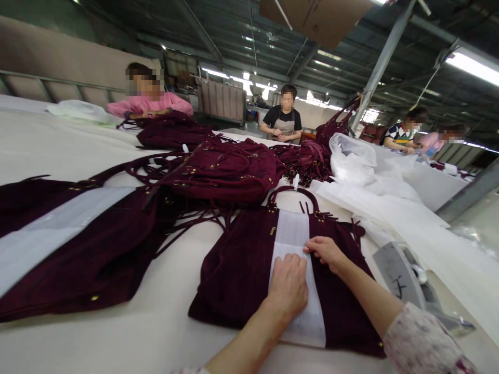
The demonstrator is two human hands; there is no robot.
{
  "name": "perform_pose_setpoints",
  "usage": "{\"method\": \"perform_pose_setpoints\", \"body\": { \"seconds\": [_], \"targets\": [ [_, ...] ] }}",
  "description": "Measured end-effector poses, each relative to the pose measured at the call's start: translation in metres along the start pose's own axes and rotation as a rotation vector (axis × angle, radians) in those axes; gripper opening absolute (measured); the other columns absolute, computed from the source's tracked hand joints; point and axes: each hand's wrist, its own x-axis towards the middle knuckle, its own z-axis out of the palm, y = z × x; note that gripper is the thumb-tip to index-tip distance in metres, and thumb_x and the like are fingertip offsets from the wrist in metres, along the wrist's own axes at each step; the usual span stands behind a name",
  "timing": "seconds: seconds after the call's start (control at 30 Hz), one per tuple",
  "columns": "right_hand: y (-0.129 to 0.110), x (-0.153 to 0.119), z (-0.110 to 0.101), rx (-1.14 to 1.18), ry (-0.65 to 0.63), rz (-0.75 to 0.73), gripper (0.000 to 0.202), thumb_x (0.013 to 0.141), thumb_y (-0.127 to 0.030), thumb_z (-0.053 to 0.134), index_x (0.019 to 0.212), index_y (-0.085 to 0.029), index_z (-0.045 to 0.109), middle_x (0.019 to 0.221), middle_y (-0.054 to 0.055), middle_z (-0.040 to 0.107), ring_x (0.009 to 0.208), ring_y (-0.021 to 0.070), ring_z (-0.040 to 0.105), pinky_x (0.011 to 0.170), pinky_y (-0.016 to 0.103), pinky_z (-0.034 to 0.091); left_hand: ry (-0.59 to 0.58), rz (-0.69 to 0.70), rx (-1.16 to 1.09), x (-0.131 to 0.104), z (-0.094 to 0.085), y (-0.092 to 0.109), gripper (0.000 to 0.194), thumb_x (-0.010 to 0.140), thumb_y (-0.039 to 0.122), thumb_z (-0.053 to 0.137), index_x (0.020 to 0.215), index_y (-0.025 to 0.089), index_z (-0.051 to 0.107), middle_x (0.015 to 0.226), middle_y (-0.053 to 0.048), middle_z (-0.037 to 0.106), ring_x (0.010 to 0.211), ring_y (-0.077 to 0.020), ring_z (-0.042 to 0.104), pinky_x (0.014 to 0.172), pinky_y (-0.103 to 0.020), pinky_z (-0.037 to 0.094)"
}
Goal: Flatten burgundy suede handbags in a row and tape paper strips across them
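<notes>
One white paper strip (293, 228) crosses the maroon bag (236, 262) lying on the counter (156, 343); the left hand (289, 285) lies curled on it, its grip hard to tell, while the right hand (324, 252) pinches its edge; an uneven pull could crease or tear the strip

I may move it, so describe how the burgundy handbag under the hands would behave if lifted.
The burgundy handbag would probably sag, since its sides look soft and slumped. Lying flat on the white table, it seems unlikely to roll or tip. Its handle may be springier, forming a rounded arch.
</notes>
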Motion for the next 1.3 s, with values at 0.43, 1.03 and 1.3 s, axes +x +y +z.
{"method": "perform_pose_setpoints", "body": {
  "seconds": [0.43, 1.03, 1.3],
  "targets": [
    [0.018, 0.015, 0.0, -0.161, 0.032, -0.223, 0.025, 0.075, -0.042, 0.057, 0.078, -0.017, 0.06, 0.072, 0.002, 0.068, 0.065, 0.0138, 0.057, 0.062, 0.023, 0.042, -0.089, 0.01, -0.004, 0.014, -0.002, 0.002, 0.046, 0.076, 0.03, 0.049, 0.121, 0.017, 0.055, 0.116, -0.016, 0.051, 0.107, -0.0321, 0.043, 0.09, -0.05, 0.034],
    [0.018, 0.058, -0.012, -0.527, 0.299, -0.295, 0.021, 0.082, -0.04, 0.055, 0.085, -0.021, 0.046, 0.066, -0.002, 0.053, 0.061, 0.015, 0.053, 0.063, 0.028, 0.042, -0.099, -0.002, -0.007, 0.013, 0.0, -0.001, 0.049, 0.079, 0.032, 0.048, 0.126, 0.019, 0.052, 0.117, -0.016, 0.05, 0.108, -0.0333, 0.042, 0.092, -0.052, 0.032],
    [0.01, 0.043, -0.005, -0.561, 0.221, -0.283, 0.035, 0.071, -0.038, 0.07, 0.088, -0.022, 0.044, 0.072, -0.002, 0.053, 0.068, 0.0155, 0.053, 0.063, 0.027, 0.04, -0.095, -0.015, 0.006, 0.015, -0.001, -0.001, 0.052, 0.078, 0.033, 0.049, 0.128, 0.021, 0.052, 0.118, -0.017, 0.051, 0.109, -0.0338, 0.043, 0.092, -0.052, 0.033]
  ]
}}
